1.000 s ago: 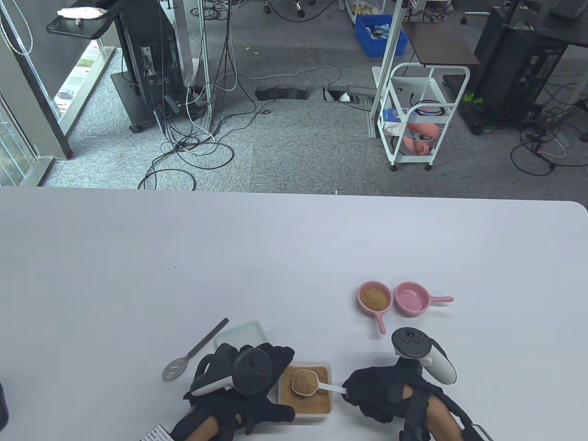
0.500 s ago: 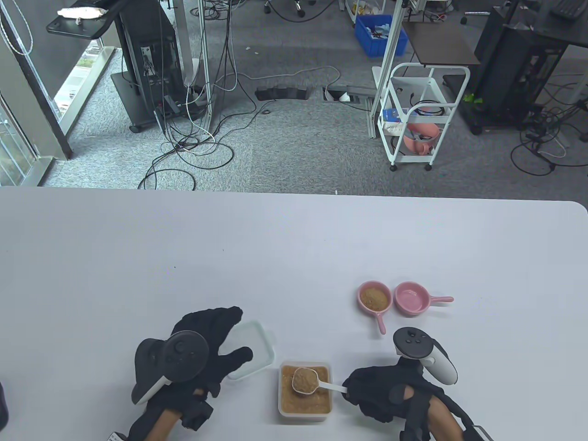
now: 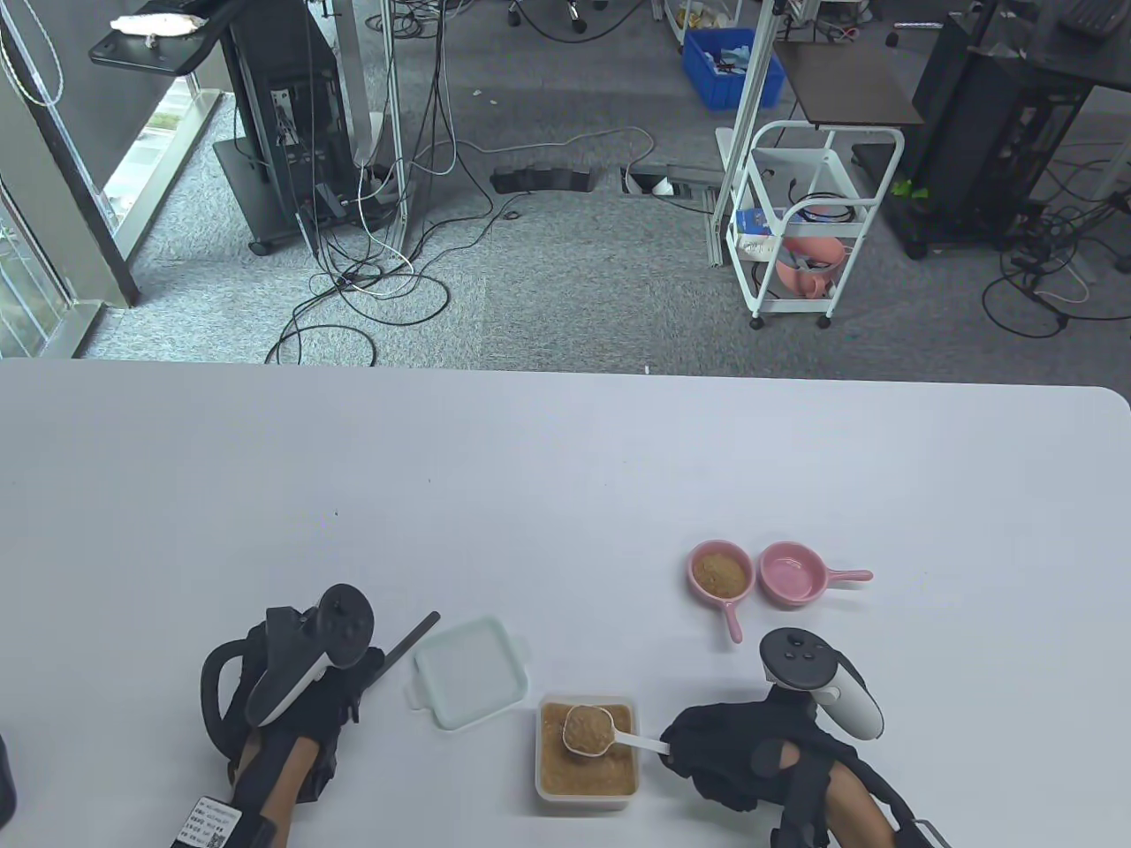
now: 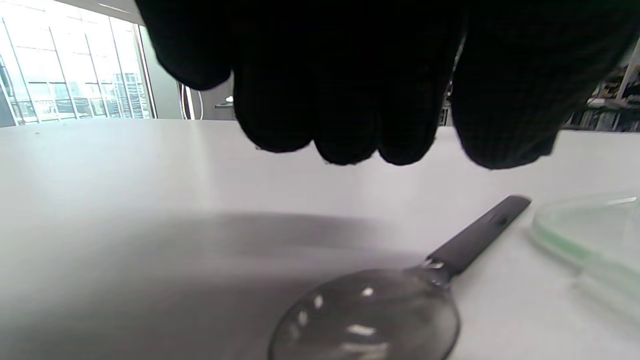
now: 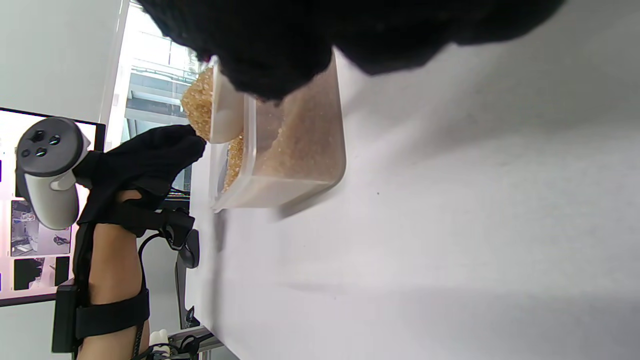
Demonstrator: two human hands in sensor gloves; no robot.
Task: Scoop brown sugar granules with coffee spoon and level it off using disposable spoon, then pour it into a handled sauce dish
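Near front edge, centre: clear sugar tub (image 3: pixel 587 784), open, full of brown sugar granules (image 3: pixel 565 768).
Coffee spoon (image 3: pixel 590 732): white, bowl heaped with granules, not levelled, held over the tub's far right part.
Right hand (image 3: pixel 738 755): fingers curled round the coffee spoon's handle end, just right of the tub.
Disposable spoon (image 4: pixel 395 305): smoky translucent bowl, dark handle, flat on the worktop left of the tub.
Left hand (image 3: pixel 305 707): over the disposable spoon, fingertips (image 4: pixel 345 125) hanging above it and apart from it, holding nothing; loosely bent.
Lid (image 3: pixel 468 671): pale, flat, between disposable spoon and tub.
Handled sauce dishes: pink, side by side towards the right edge; left dish (image 3: pixel 717 574) holds sugar, right dish (image 3: pixel 793 574) bare.
Open room: wide bare worktop (image 3: pixel 548 477) toward the far edge and both far corners.
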